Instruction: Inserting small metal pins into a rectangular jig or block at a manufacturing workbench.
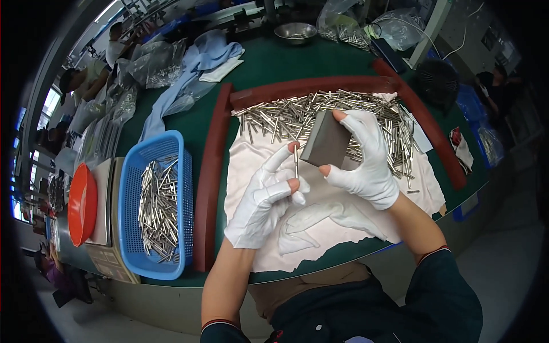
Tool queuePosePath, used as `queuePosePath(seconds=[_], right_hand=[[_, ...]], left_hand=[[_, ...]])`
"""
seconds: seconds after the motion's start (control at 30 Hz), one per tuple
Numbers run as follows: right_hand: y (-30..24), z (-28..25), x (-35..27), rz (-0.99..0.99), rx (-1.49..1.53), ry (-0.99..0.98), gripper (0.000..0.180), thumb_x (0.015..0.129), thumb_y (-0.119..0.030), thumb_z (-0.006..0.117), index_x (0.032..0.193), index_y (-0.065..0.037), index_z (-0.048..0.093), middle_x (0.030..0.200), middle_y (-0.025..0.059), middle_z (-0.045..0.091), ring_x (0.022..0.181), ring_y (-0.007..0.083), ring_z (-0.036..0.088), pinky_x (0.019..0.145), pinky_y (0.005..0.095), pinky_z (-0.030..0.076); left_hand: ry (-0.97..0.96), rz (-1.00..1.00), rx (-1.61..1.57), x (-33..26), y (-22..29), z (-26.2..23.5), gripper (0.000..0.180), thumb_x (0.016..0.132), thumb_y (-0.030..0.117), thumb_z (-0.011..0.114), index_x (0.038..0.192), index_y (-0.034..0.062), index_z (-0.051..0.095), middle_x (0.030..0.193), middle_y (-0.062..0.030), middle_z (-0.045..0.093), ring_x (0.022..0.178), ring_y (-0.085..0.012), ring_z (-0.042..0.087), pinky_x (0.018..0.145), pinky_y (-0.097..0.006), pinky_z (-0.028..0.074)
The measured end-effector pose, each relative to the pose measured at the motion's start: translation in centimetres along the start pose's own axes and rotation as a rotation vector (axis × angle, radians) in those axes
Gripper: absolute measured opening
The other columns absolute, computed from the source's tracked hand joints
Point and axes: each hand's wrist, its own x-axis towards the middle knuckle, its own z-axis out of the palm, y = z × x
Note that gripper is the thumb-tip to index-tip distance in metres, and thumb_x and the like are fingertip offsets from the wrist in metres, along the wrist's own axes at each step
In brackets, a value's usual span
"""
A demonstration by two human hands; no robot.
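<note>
Both my hands wear white gloves with bare thumb and index fingertips. Between thumb and index finger, my left hand (267,191) pinches a thin metal pin (296,163) upright by its two ends. My right hand (366,154) grips a dark grey rectangular block (329,139) by its edges, tilted, just right of the pin. Pin and block look apart. Behind the hands, a heap of loose metal pins (274,117) covers the far part of a pale pink cloth (243,154). A crumpled white cloth (320,223) lies below my hands.
A dark red frame (209,188) borders the cloth on the left, far and right sides. At left stand a blue basket (184,211) with more pins, a scale (106,211) and a red-orange bowl (83,203). A metal bowl (295,33) sits at the back; other people are beyond.
</note>
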Motion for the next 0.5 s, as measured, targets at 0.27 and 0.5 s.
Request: queuePosePath(seconds=[0.27,0.5], right_hand=[[-0.33,0.28,0.01,-0.071,-0.058,0.041,0.078,0.056,-0.027,0.082,0.125,-0.004,0.053,0.11,0.0121,0.055,0.097,0.0297,0.053,0.082,0.0393,0.046],[-0.03,0.26,-0.41,-0.007,-0.053,-0.048,0.08,0.059,-0.021,0.082,0.131,-0.004,0.049,0.119,0.0142,0.052,0.107,0.0286,0.052,0.093,0.0384,0.043]], left_hand=[[0.014,0.005,0.105,0.11,-0.17,0.06,0.072,0.082,0.002,0.066,0.145,-0.0004,0.03,0.084,-0.0122,0.065,0.071,-0.0151,0.064,0.07,-0.028,0.054],[0.06,0.032,0.143,0.13,-0.52,0.1,0.073,0.082,0.002,0.067,0.145,-0.0008,0.031,0.082,-0.0112,0.066,0.069,-0.0152,0.064,0.071,-0.029,0.055]])
